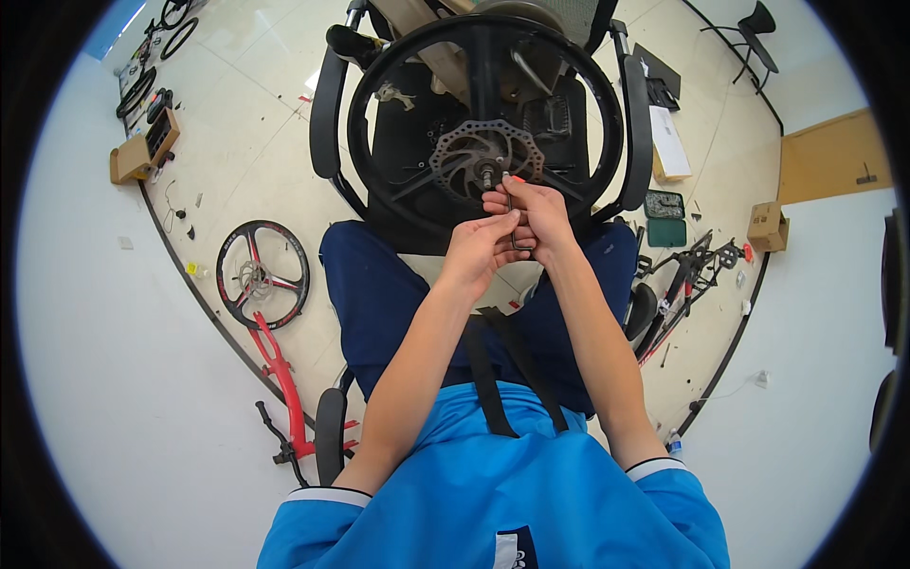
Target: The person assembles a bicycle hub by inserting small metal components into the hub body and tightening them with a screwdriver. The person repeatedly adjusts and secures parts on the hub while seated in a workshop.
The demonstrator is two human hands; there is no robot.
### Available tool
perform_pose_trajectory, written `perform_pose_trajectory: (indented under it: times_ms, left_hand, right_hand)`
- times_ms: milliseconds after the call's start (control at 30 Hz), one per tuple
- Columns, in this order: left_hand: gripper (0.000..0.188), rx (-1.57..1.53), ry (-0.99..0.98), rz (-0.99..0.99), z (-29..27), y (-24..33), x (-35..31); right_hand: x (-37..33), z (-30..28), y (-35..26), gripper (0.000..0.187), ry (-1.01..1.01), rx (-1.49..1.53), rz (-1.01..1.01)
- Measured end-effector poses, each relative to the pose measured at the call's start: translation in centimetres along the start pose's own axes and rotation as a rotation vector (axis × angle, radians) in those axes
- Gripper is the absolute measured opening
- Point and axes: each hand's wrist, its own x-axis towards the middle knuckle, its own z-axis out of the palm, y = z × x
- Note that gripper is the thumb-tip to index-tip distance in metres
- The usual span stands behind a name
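A black spoked wheel (483, 71) lies on an office chair in front of me, its metal brake disc (517, 142) facing up. The axle (487, 178) sticks out from the hub at the disc's middle. My right hand (540, 218) has its fingers closed around a dark, bent hex key (511, 201), just below the hub. My left hand (476, 251) pinches near the key's lower bend, its fingertips meeting the right hand's. One end of the key points at the disc close to the axle; whether it sits in a bolt is hidden by the fingers. Something small and red-orange shows at the right fingertips.
The chair's armrests (327, 119) flank the wheel. A red-and-black wheel (302, 284) and a red bike frame (294, 403) lie at the left, an open cardboard box (133, 159) beyond. At the right are a green tool case (666, 232), bike parts (684, 284) and a small carton (768, 228).
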Motion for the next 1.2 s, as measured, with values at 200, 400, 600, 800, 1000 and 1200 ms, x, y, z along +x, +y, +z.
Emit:
perform_pose_trajectory:
  times_ms: [200, 400, 600, 800, 1000, 1200]
  left_hand:
    - [0.02, -0.127, -0.003, -0.022, 0.2, -0.6, 0.1]
    - [0.024, -0.154, -0.061, 0.017, 0.3, -0.6, -0.1]
    - [0.024, -0.169, -0.118, 0.034, 0.2, -0.5, 0.3]
    - [0.024, -0.173, -0.087, 0.033, 0.7, -0.6, 0.1]
    - [0.023, 0.12, 0.059, 0.023, -0.9, 0.3, 0.6]
    - [0.024, 0.053, 0.26, 0.229, -2.3, 0.0, 2.3]
  right_hand:
    - [-0.8, -1.1, 0.1, 0.025, -0.066, -0.04, -0.008]
    - [-0.6, -1.1, -0.5, 0.021, -0.078, -0.024, 0.027]
    - [0.2, -1.3, -1.1, 0.019, -0.092, -0.03, 0.124]
    - [0.1, -1.2, -1.3, 0.019, -0.066, -0.167, 0.042]
    - [0.1, -1.4, -0.4, 0.018, 0.01, -0.239, -0.064]
    - [-0.7, -0.5, 0.2, 0.016, 0.021, -0.072, -0.106]
